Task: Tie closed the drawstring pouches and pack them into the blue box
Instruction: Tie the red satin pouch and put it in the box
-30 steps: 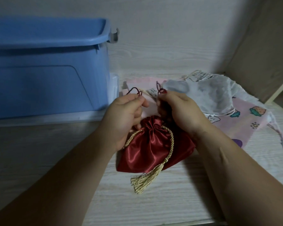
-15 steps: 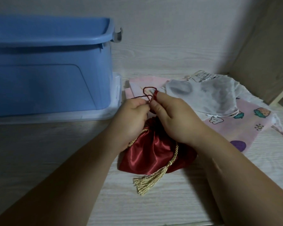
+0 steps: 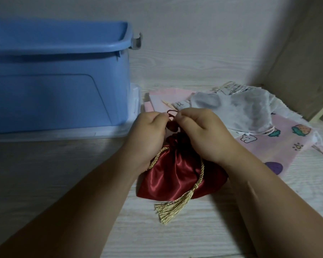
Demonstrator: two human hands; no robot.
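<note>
My left hand (image 3: 147, 135) and right hand (image 3: 203, 135) both pinch the dark red cord (image 3: 170, 113) above the red pouch (image 3: 177, 174).

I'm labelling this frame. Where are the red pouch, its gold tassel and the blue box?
red pouch (image 3: 172, 175): head view, front satin face.
gold tassel (image 3: 172, 208): head view, fringe middle.
blue box (image 3: 50, 97): head view, front wall.

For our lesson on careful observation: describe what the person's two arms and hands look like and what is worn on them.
Both forearms are bare: no sleeves in view. The left hand and right hand show no gloves, rings, watch or bracelets. The fingernails look short and unpainted, though dim light blurs fine detail.
</note>
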